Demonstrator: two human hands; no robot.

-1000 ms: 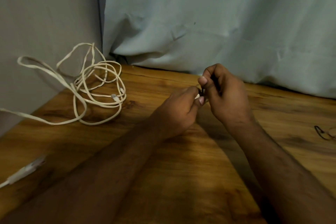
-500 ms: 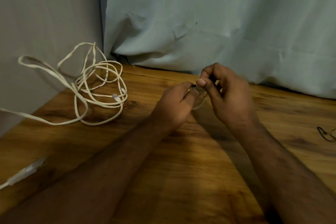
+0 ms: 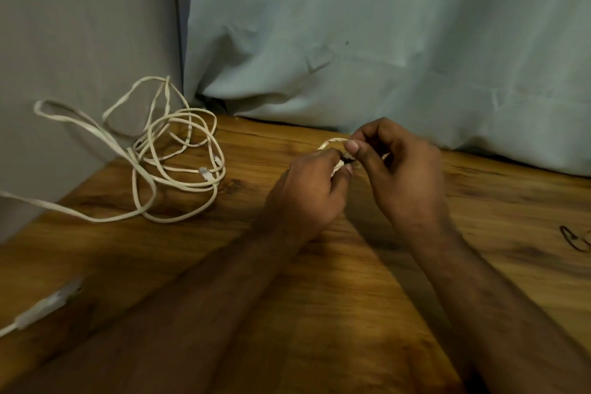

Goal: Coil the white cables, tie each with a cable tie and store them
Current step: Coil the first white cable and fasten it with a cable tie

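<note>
Over the middle of the wooden table [image 3: 335, 313], my left hand [image 3: 307, 195] and my right hand [image 3: 399, 173] meet fingertip to fingertip. Both pinch a small coiled white cable [image 3: 331, 144], of which only a curved loop shows above the fingers. A black cable tie [image 3: 347, 160] sits between the two thumbs, against the coil. A long loose white cable [image 3: 172, 166] lies tangled at the table's far left, with a clear plug in the pile and one strand running off the left edge.
A white plug end [image 3: 48, 307] lies at the near left edge. Black cable ties [image 3: 572, 238] rest at the far right. A pale cloth [image 3: 383, 41] hangs along the back, and a grey wall [image 3: 80, 25] stands at the left.
Both hands rose slightly and shifted; a loop of the small coil now shows above the fingers, where it was hidden a second ago.
</note>
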